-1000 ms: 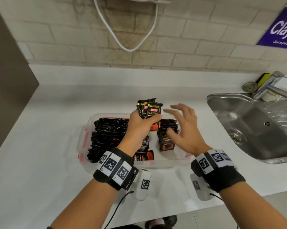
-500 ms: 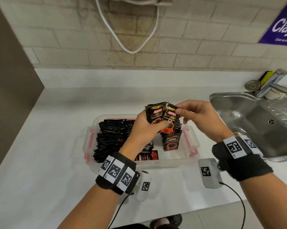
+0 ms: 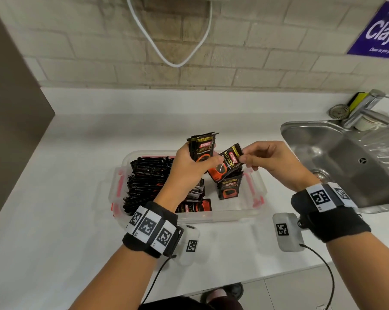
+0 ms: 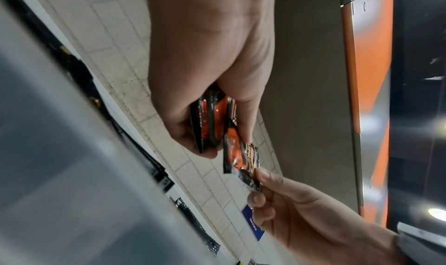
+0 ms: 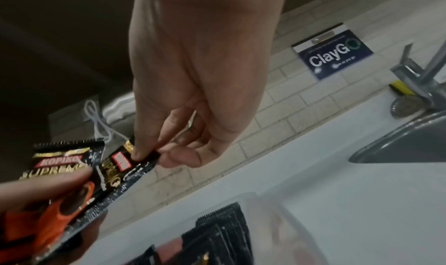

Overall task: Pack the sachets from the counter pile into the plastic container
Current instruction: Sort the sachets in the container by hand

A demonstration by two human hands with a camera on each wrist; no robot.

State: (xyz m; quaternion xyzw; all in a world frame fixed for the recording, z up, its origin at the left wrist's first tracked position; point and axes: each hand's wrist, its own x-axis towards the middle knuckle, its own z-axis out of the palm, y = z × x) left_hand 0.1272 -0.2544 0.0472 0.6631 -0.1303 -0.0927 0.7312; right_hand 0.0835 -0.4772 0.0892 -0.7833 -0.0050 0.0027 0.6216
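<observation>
head view looks down on a white counter (image 3: 66,198) where one clear plastic container (image 3: 222,214) with red latches sits in front of the person. two hands are raised just above it. the left hand (image 3: 187,166) is curled around a small bundle of sachets (image 3: 201,148) held upright; the left wrist view shows about three edges in that bundle (image 4: 210,120), though the exact count is hard to tell. the right hand (image 3: 269,159) pinches one single sachet (image 3: 228,162) by its top corner between thumb and forefinger, tilted, with its lower end touching the left hand's bundle. right wrist view shows the same pinch on the single sachet (image 5: 125,166) beside the bundle (image 5: 60,166) printed "kopiko supremo". inside the container, one dense row of black sachets (image 3: 146,182) stands on edge along the left side, too many and too tightly packed to count; one short upright stack (image 3: 230,189) stands at the right, its number unclear; at least one sachet lies flat (image 3: 195,206) near the front wall. one steel sink (image 3: 345,166) lies to the right with one tap (image 3: 368,108), and one purple sign (image 3: 381,32) hangs on the tiled wall.
</observation>
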